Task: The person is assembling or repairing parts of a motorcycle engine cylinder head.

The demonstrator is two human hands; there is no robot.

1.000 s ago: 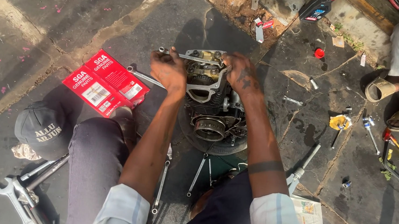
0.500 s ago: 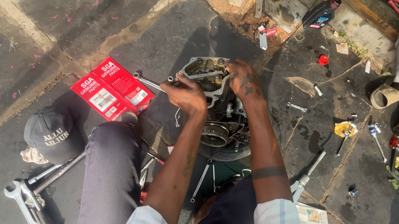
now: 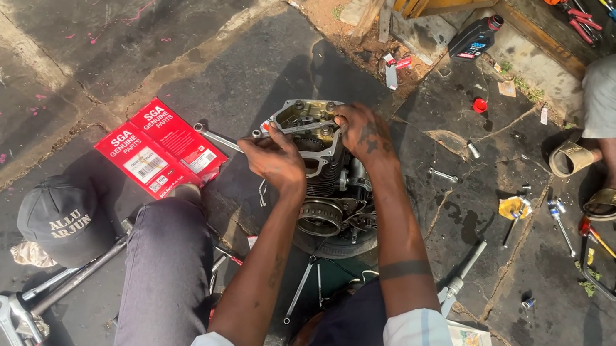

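Two bare hands are working on a grey metal engine block [image 3: 324, 176] on oil-stained concrete: left hand [image 3: 274, 160] gripping a silver wrench [image 3: 225, 140], right hand [image 3: 364, 132] clasping the engine's top.

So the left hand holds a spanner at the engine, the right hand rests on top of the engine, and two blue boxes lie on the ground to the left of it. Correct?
Not quite: in the head view the two boxes are red, not blue. The rest stands: the left hand holds a spanner at the engine, and the right hand rests on top of it.
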